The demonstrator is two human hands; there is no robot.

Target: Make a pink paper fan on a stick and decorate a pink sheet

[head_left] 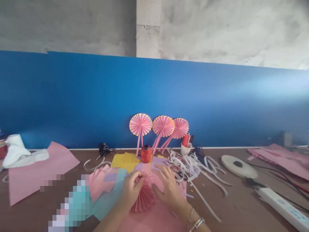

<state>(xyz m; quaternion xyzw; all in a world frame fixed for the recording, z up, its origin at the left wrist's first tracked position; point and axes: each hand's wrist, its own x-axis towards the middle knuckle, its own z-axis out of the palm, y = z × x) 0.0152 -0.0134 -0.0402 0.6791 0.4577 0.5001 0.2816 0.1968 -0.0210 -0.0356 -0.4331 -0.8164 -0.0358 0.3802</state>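
Note:
A pleated pink paper fan (144, 197) lies spread in a round shape on pink paper (149, 220) in front of me. My left hand (134, 187) pinches the fan's upper left edge between thumb and fingers. On the fan's right side rests my right hand (169, 187), its fingers stretched out and spread. Part of the fan is hidden under both hands. Just beyond them stands a red spool of thread (145, 154). Yellow paper (124, 162) and blue paper (106, 201) lie to the left of the hands.
Three finished-looking pink paper fans (140, 125) lean against the blue partition (96, 103). White paper strips (193, 166) tangle at the right, near a white cup (185, 149) of tools. Farther right are a round white device (238, 166) and a power strip (285, 206). Pink sheets (36, 174) lie left.

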